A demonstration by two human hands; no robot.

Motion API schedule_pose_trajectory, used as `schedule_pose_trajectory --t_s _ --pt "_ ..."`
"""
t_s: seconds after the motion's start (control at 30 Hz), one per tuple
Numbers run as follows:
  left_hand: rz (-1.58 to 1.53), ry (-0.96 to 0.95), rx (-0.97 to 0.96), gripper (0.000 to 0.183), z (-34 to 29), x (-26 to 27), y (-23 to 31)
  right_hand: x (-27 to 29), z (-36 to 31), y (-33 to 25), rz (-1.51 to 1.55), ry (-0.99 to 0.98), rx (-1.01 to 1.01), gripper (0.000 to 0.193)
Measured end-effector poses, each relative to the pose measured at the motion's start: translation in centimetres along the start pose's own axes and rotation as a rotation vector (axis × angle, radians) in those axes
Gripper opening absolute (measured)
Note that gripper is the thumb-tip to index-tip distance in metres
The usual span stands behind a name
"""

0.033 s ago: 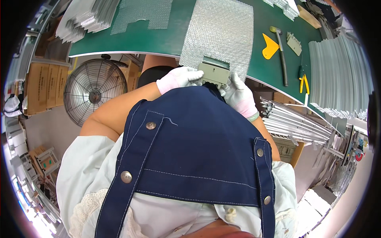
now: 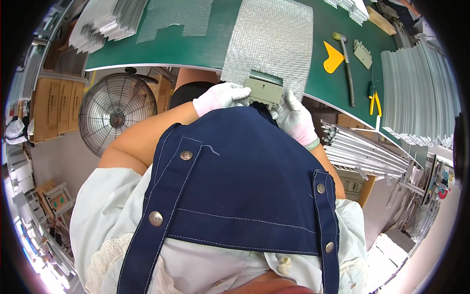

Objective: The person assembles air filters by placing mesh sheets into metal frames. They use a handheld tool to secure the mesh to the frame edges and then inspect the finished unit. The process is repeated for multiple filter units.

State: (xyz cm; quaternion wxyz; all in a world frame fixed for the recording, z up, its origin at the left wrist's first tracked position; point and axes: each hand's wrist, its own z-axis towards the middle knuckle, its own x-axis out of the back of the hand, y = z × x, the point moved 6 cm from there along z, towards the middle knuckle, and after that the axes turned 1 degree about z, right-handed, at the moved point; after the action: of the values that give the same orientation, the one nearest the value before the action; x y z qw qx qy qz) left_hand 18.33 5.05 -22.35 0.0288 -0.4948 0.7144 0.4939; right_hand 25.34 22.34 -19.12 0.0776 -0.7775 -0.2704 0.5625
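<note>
The grey-green rectangular plastic part with small teeth along its lower edge (image 2: 264, 94) is between my two hands, just beyond the front of my navy apron with pale stitching (image 2: 240, 176). It overlaps the near end of a silver, diamond-textured mesh sheet (image 2: 271, 36), which overhangs the table edge. The part covers the join, so I cannot tell how the two meet.

My left hand in a white glove with a pink cuff (image 2: 226, 95) grips the part's left side, thumb on its face; the other fingers are partly hidden. My right hand, gloved alike (image 2: 296, 117), holds the lower right corner with fingers bent close, some tips out of sight behind the part.

The sheet's far end is cut off by the upper edge. To its right on the green tabletop (image 2: 320, 54) lie a yellow plastic scraper (image 2: 334, 58), a dark-handled hammer (image 2: 348, 71), another grey-green toothed part (image 2: 363, 54) and yellow-handled pliers (image 2: 375, 103). Farther right, a stack of silvery sheets (image 2: 416, 93) bends with the lens.
</note>
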Motion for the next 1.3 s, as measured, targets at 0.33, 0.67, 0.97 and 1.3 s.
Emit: schedule_pose_trajectory --t_s 0.33,0.67,0.97,1.3 --pt "0.35 0.226 0.0 0.029 -1.4 -0.6 1.8 -0.9 -1.7 -2.5 -0.654 0.327 0.376 0.026" --pt "-0.062 0.228 -0.013 0.026 -1.5 -2.2 1.4 -0.3 -1.5 -2.4 -0.6 0.381 0.3 0.028" --pt "1.225 0.105 -0.107 0.035 -5.6 -5.3 13.0 3.4 -3.5 -1.3 -0.293 0.123 -0.266 0.056" --pt "2.165 0.237 -0.923 0.061 6.0 -5.8 13.6 -0.8 1.0 1.3 -0.434 0.264 0.012 0.039"
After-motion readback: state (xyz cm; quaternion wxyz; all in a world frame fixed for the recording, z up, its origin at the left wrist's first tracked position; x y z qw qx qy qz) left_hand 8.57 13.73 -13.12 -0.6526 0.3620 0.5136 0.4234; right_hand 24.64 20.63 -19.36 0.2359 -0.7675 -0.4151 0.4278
